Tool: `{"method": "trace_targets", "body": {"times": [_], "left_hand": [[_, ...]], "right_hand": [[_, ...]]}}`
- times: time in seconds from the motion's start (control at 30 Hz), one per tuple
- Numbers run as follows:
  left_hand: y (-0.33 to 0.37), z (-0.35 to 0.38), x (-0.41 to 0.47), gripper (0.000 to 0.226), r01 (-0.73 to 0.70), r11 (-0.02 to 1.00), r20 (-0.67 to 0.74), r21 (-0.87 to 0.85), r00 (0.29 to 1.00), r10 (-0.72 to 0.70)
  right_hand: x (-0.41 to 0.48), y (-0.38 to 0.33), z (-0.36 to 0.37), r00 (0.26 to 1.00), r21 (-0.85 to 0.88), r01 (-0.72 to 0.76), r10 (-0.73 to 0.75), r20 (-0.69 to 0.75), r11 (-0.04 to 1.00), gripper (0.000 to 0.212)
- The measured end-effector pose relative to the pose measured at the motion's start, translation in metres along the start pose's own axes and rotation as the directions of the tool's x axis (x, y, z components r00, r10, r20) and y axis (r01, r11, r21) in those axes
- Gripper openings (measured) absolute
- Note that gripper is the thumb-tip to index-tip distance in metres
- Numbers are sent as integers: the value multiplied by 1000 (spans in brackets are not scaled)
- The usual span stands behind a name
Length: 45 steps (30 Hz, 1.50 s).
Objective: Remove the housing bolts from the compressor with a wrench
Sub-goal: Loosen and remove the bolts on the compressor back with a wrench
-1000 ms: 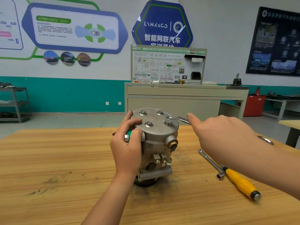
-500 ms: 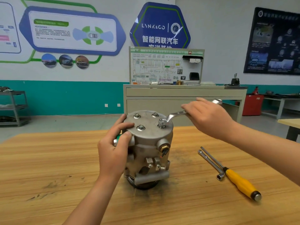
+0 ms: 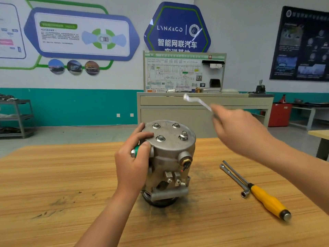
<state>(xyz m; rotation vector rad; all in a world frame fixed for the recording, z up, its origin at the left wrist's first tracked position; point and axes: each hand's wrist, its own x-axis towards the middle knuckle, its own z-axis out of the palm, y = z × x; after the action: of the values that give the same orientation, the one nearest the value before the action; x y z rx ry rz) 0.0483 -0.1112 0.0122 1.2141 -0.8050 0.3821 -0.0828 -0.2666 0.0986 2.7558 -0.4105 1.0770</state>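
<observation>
A grey metal compressor stands upright on the wooden table. Several bolts sit in its round top plate; the front right bolt stands raised out of the plate with its thread showing. My left hand grips the compressor's left side, thumb on the plate's edge, over a green-capped port. My right hand holds a silver wrench in the air, up and to the right of the compressor, blurred by motion and clear of every bolt.
A yellow-handled socket driver and a thin metal socket bar lie on the table to the right of the compressor. Beyond the table stand a beige cabinet with a wiring board, a grey shelf at left and a red box at right.
The wrench was on the front right bolt; my right hand has lifted it off and swung it up and away to the right. My left hand keeps its grip on the compressor.
</observation>
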Motion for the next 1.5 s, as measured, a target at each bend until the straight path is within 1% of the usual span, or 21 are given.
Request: {"method": "trace_targets", "body": {"times": [0.07,0.13,0.27,0.47,0.57,0.67,0.8,0.9,0.97,1.0,1.07,1.1,1.13,1.17,1.2,1.23,1.3,1.37,1.4,1.43,1.5], "left_hand": [[0,3,-1,24,-21,999,-1,32,1000,21],[0,6,-2,23,-25,998,1,59,1000,25],[1,8,-4,23,-34,996,-1,78,999,35],[1,8,-7,23,-52,995,-16,80,998,54],[1,6,-7,23,-60,996,-26,73,998,62],[0,7,-7,23,-65,994,-23,86,997,67],[0,11,-8,23,-63,994,-27,92,998,65],[1,15,-8,23,-55,996,-31,76,998,58],[2,14,-8,23,-43,997,-26,64,999,45],[2,12,-7,23,-42,997,-21,65,999,43],[1,6,-6,23,-34,998,-12,58,999,35],[1,3,-5,23,-21,999,-9,36,1000,21],[0,0,-5,24,1,1000,-6,-2,1000,-1],[-1,-3,-4,25,30,998,-7,-49,1000,-30],[-2,-6,-3,26,60,994,-9,-94,998,-61],[-3,-9,-2,27,81,989,-10,-124,997,-82],[-5,-12,2,29,94,984,1,-152,995,-95],[-6,-13,7,30,107,978,21,-182,994,-105],[-5,-12,8,29,112,975,28,-194,994,-108],[-5,-12,9,29,112,974,33,-197,994,-107],[-4,-8,9,29,106,977,40,-186,994,-101]], "right_hand": [[-30,-8,-7,990,-87,8,4,138,996,31],[-44,-12,-13,979,-177,3,34,203,984,37],[-44,-19,-13,977,-333,47,27,212,942,47],[-42,-25,-16,984,-437,13,65,164,899,54],[-47,-26,-18,980,-466,-23,112,165,884,54],[-42,-32,-20,967,-493,10,117,227,870,48],[-37,-39,-23,958,-529,64,97,271,846,39],[-41,-46,-21,945,-515,95,86,317,852,59],[-46,-52,-21,938,-480,104,75,340,871,61],[-48,-54,-20,945,-479,99,68,319,872,59],[-51,-55,-18,972,-511,113,13,236,852,50],[-53,-51,-17,981,-537,115,-10,195,836,37],[-54,-43,-16,993,-512,100,-52,106,853,19],[-54,-32,-11,989,-472,124,-144,-8,873,11],[-52,-20,-4,970,-458,136,-212,-119,879,15],[-48,-9,6,945,-443,153,-262,-195,883,21],[-31,9,20,886,-376,240,-360,-292,895,29],[-3,21,34,838,-339,312,-425,-341,888,30],[14,23,39,827,-350,337,-452,-334,874,30],[32,22,42,813,-365,382,-497,-303,849,30],[65,9,48,752,-357,539,-627,-205,763,22]]}}
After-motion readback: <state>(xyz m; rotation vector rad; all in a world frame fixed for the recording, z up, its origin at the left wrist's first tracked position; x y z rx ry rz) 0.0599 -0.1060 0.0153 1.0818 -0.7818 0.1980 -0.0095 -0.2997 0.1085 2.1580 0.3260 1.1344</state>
